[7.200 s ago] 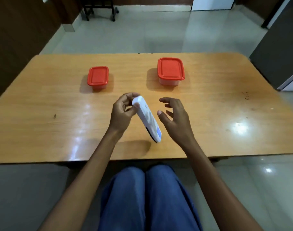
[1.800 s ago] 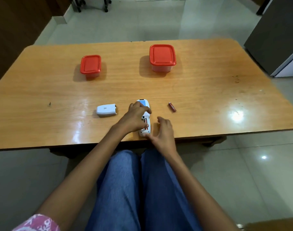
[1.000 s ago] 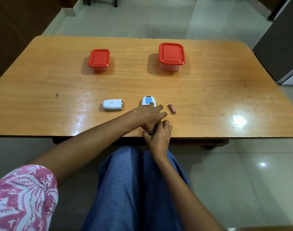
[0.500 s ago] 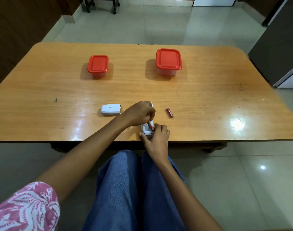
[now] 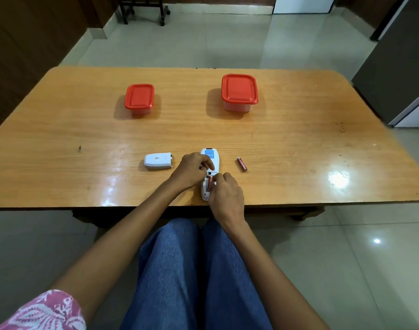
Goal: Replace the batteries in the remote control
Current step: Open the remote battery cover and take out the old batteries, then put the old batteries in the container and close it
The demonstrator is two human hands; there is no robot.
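Already removed cover point(image 5: 158, 160) and one battery point(image 5: 242, 164), now pinching second battery point(image 5: 210, 182) with right fingers point(image 5: 224, 177) while gripping remote point(image 5: 209, 154) with left fingers point(image 5: 207, 166); still to fit fresh ones, reclose.

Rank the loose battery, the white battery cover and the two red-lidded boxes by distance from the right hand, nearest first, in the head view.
1. loose battery, just right of the right hand.
2. battery cover, on the left.
3. larger box, far side, right.
4. smaller box, far side, left.
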